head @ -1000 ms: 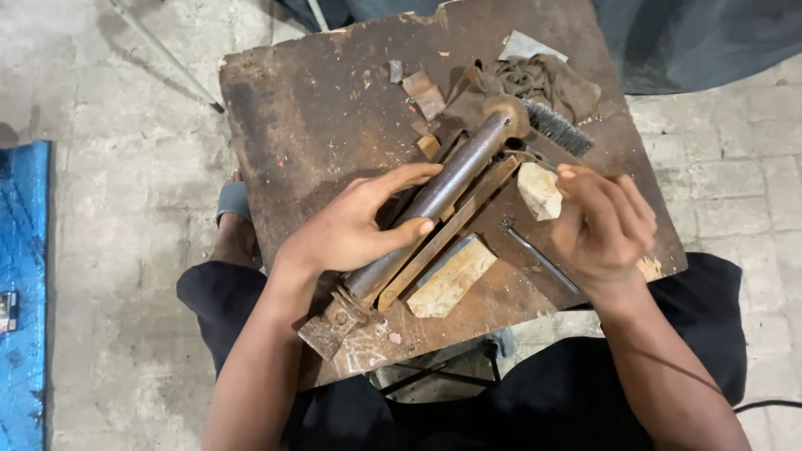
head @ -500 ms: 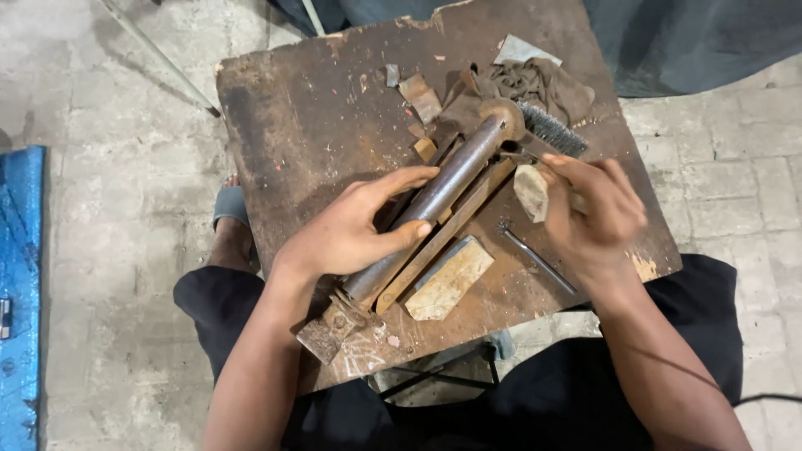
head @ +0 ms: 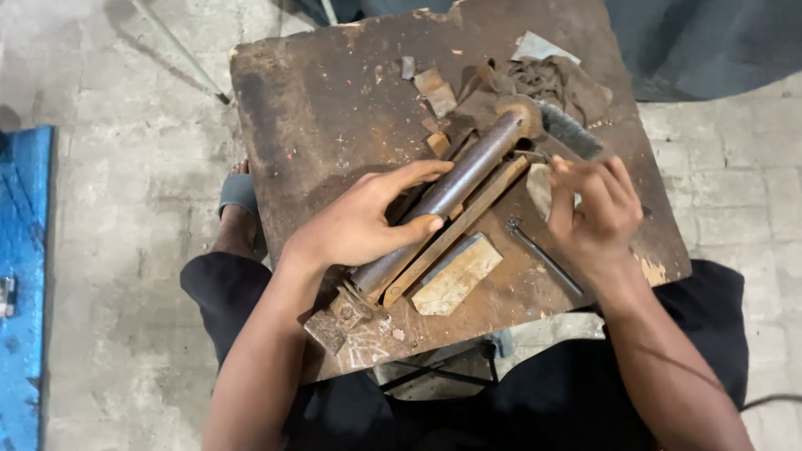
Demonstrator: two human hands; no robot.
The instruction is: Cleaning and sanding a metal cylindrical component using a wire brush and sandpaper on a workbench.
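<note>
**Bench Inspection: Left Hand on Steel Bar, Right Hand Holding Pale Block**

Rusted metal worktable (head: 334, 108) set on pale concrete floor (head: 109, 250), surface scarred and stained, near edge resting over lap in dark clothing. Blue mat (head: 21, 276) along far left of floor.

Long round steel bar (head: 447, 196) lying diagonally across table centre, lower end seated in small rusty bracket (head: 349, 307) near front edge, upper end capped by rounded head beside grey rag (head: 555, 83). Flat rusty strip (head: 464, 227) lying parallel, touching bar's right side.

Left hand (head: 363, 225) laid over bar's lower half: fingers spread, thumb reaching over top towards far side, fingertips curled against near side of bar. Grip loose rather than clenched.

Right hand (head: 597, 213) raised just right of bar's upper end, fingers drawn together and pinching pale block (head: 540, 188); block mostly hidden behind fingers, exact contact points not discernible.

Flat tan slab (head: 455, 276) lying on table just below strip, between both forearms. Thin dark rod (head: 543, 255) lying beside right wrist. Wire brush (head: 570, 129) beyond right hand. Small metal offcuts (head: 436, 90) scattered near top centre.
</note>
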